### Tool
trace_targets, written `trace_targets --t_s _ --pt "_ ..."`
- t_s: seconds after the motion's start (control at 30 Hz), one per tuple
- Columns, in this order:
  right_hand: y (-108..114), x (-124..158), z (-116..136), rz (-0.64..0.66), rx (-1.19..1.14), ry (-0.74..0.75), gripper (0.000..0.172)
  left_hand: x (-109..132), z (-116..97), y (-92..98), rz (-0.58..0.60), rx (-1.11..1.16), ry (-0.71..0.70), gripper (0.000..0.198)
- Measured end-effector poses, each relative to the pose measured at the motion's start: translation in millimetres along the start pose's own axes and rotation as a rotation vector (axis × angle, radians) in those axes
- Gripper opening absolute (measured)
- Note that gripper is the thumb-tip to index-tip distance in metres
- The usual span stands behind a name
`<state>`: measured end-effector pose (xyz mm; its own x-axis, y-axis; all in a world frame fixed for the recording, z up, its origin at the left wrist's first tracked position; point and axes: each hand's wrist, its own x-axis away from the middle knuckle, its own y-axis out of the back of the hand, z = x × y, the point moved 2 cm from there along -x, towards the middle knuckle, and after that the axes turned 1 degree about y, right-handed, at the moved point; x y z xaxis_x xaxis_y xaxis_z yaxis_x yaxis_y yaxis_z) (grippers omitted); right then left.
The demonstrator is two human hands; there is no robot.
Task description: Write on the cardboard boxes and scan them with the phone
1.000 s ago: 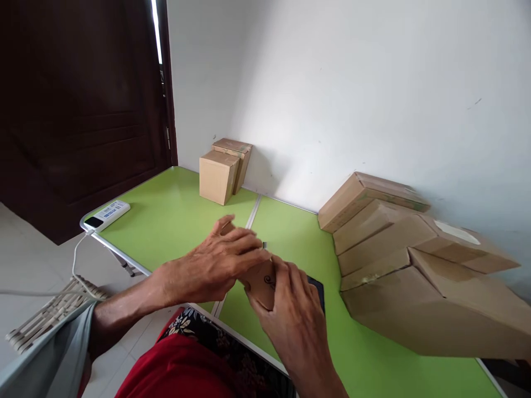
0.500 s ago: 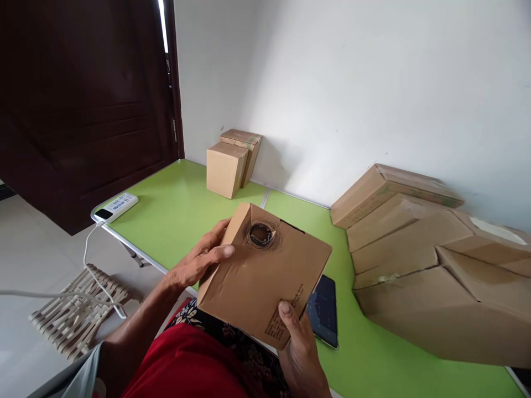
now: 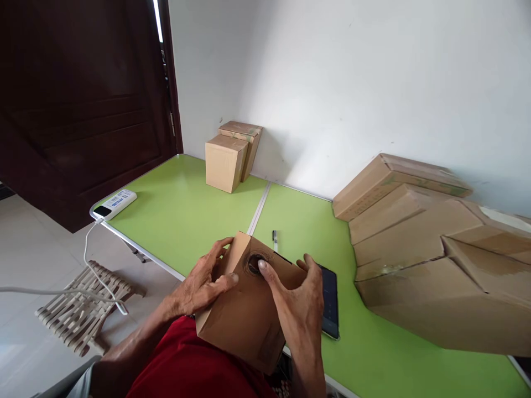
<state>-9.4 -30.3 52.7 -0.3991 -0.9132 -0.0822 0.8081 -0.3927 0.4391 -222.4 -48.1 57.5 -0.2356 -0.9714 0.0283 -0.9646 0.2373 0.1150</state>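
A small brown cardboard box (image 3: 240,315) is held tilted over the table's front edge, against my red clothing. It has a round cut hole (image 3: 254,264) with dark scribbled lines about it. My left hand (image 3: 207,282) grips the box's left side, thumb lying on the near face and fingers behind. My right hand (image 3: 296,298) spans the box's right part: its thumb tip presses at the hole, while the fingers reach over the right edge, partly hidden. Beyond the box lies a marker pen (image 3: 275,239) with a black cap. Just right of my right hand is a dark-screened tablet (image 3: 331,301).
The green table (image 3: 166,204) stands against a white wall. Two small boxes (image 3: 226,163) are at the back left, and larger cardboard boxes (image 3: 415,276) at the right. A white device (image 3: 116,203) with a cable sits at the left corner. A woven stool (image 3: 78,312) stands below.
My right hand has moved from the box's lower right corner up to the hole, its thumb now there. The box has come lower and nearer to me, which uncovers the pen.
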Motion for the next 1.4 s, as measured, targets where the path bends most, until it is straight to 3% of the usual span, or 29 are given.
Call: trace_targets --t_s 0.13,0.33,0.63,0.77,0.87,0.97,1.03,1.13,1.27,1.4 --pt "-6 9 1 0.005 0.089 0.075 0.097 3 -2 -0.4 -0.089 -0.044 0.023 0.066" --pt "-24 27 4 -0.023 0.173 0.177 0.087 0 3 0.2 -0.258 -0.216 0.055 0.057" --pt "-35 32 3 0.052 0.324 0.201 0.071 1 19 5.1 -0.222 -0.379 0.112 0.071" --pt "-36 31 -6 0.122 0.327 0.162 0.071 2 28 9.2 -0.181 -0.248 0.124 0.071" --pt "-33 27 -15 0.171 0.282 0.087 0.078 7 38 11.9 -0.128 -0.051 0.149 0.088" --pt "-24 12 -25 0.24 0.206 0.024 0.085 12 51 13.0 -0.088 0.092 0.225 0.101" --pt "-18 -6 -32 0.243 0.224 0.015 0.082 11 60 13.0 -0.042 0.183 0.269 0.098" --pt "-12 -40 -41 0.199 0.328 0.017 0.064 2 69 15.6 -0.016 0.292 0.258 0.087" --pt "-21 -78 -51 0.254 0.353 -0.026 0.032 -9 69 23.9 -0.063 0.339 0.232 0.083" --pt "-26 -94 -53 0.31 0.221 -0.04 0.033 -13 66 29.1 -0.108 0.385 0.235 0.085"
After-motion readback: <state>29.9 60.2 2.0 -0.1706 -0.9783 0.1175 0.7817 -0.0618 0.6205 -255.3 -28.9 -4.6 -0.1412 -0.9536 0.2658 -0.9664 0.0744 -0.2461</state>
